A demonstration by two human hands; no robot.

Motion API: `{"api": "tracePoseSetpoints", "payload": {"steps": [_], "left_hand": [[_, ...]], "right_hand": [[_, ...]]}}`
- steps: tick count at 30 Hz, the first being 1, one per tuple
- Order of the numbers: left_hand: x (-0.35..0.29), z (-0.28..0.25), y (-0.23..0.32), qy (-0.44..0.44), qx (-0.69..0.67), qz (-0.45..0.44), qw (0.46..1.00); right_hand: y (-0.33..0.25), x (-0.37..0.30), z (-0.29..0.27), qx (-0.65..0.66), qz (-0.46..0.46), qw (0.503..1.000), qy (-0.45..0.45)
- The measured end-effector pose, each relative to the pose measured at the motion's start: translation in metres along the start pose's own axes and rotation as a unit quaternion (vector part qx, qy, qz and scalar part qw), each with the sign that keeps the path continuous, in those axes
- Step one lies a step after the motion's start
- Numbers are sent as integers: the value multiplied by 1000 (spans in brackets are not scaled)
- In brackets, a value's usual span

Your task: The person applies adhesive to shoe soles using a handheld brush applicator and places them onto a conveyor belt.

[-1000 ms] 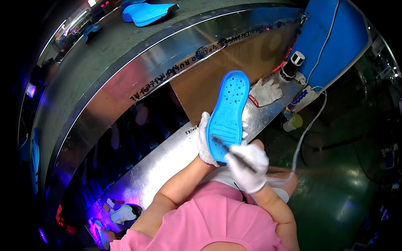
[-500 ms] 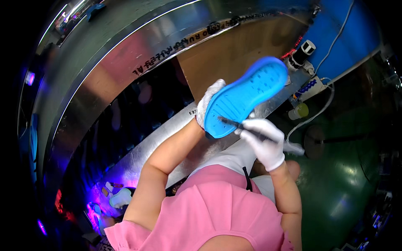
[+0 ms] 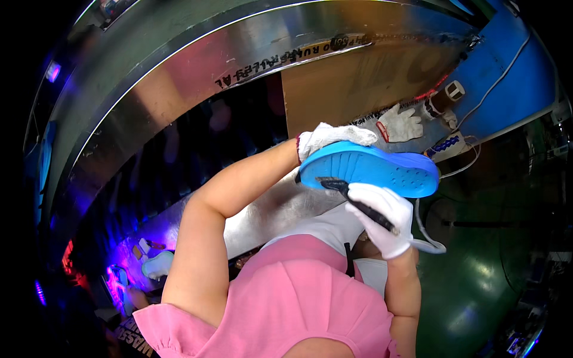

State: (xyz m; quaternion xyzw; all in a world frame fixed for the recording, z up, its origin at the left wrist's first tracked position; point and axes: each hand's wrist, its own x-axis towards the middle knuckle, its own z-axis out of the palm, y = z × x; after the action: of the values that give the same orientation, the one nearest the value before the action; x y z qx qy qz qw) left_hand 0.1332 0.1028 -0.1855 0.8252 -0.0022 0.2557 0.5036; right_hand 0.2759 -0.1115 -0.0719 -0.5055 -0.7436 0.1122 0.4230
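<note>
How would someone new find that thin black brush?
Start at the pink cloth top and follow the bare right arm to the right hand in its white glove. There, the thin black brush slants toward the wide blue sole. Unlike the white glove and sole, it's dark and stick-thin.

Glossy green floor (image 3: pixel 471 292) right; blue panel (image 3: pixel 516 89) upper right; steel-sided bench (image 3: pixel 179 89) across top; purple light (image 3: pixel 112 275) lower left.
</note>
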Motion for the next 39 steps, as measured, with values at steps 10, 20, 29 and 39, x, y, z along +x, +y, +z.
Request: {"api": "tracePoseSetpoints", "payload": {"steps": [10, 20, 29, 39], "left_hand": [[32, -7, 22, -109, 76, -43, 990], [26, -9, -1, -2, -414, -131, 901], [25, -19, 107, 66, -423, -375, 822], [27, 57, 98, 120, -738, -118, 653]], "right_hand": [[-18, 1, -18, -120, -31, 990, -67], [-37, 5, -32, -186, -65, 977, -80], [-17, 2, -46, -222, -86, 971, 33], [-15, 6, -10, -217, -168, 954, 121]]}}
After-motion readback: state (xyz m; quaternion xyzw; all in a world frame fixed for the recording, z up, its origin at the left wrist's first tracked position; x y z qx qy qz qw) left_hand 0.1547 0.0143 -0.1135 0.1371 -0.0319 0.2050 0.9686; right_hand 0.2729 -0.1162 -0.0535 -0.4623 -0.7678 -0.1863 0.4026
